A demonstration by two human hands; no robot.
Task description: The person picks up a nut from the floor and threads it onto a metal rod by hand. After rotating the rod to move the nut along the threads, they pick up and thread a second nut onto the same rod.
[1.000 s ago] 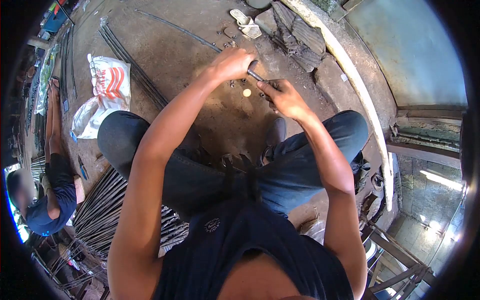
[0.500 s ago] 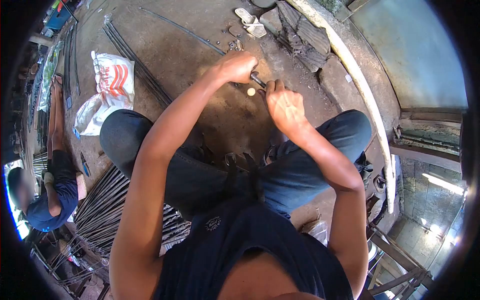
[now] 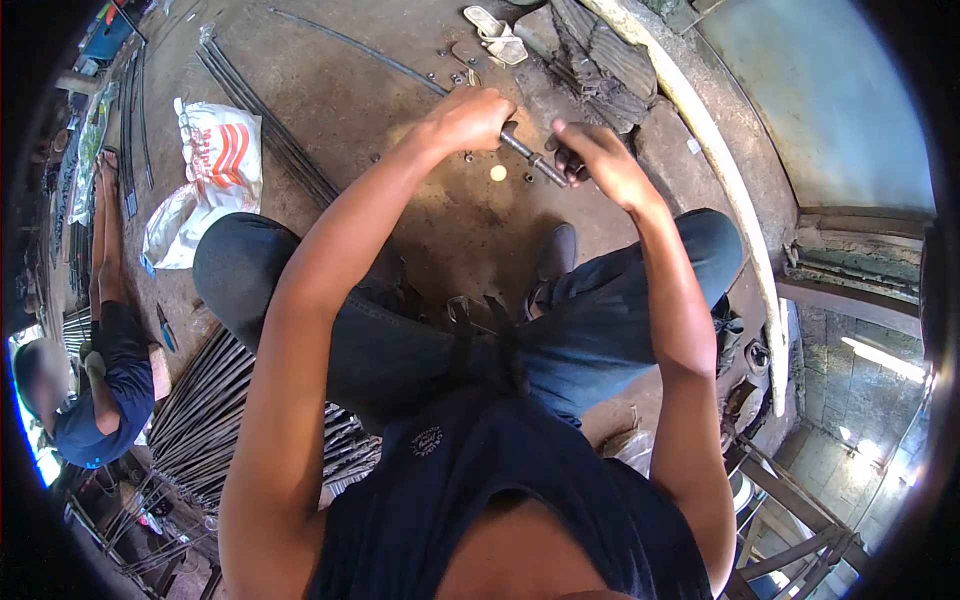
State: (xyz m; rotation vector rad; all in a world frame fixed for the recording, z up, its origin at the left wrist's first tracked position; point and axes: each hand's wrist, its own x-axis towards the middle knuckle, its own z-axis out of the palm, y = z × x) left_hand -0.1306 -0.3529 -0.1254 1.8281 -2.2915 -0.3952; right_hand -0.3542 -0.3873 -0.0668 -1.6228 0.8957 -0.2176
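My left hand (image 3: 468,118) is closed around a long dark metal rod (image 3: 350,48), which runs from the far left across the floor and through my fist. Out of the fist toward my right hand sticks the rod's end, with what looks like a nut (image 3: 536,158) around it. My right hand (image 3: 598,160) is beside that tip, thumb raised away from loosely curled fingers, the fingertips right at the rod's end. Below the rod, a small nut (image 3: 530,178) lies on the floor near a round pale spot.
Several nuts (image 3: 458,78) and a pair of sandals (image 3: 496,36) lie ahead. A white sack (image 3: 218,150) and more rods (image 3: 265,125) are to the left, with a big rod bundle (image 3: 205,420) by my left side. Another person (image 3: 100,400) sits far left. A long pale pole (image 3: 715,160) curves along the right.
My right hand has come off the rod and moved slightly right, its thumb lifting, so the rod's end and the nut now show. My left hand keeps its grip.
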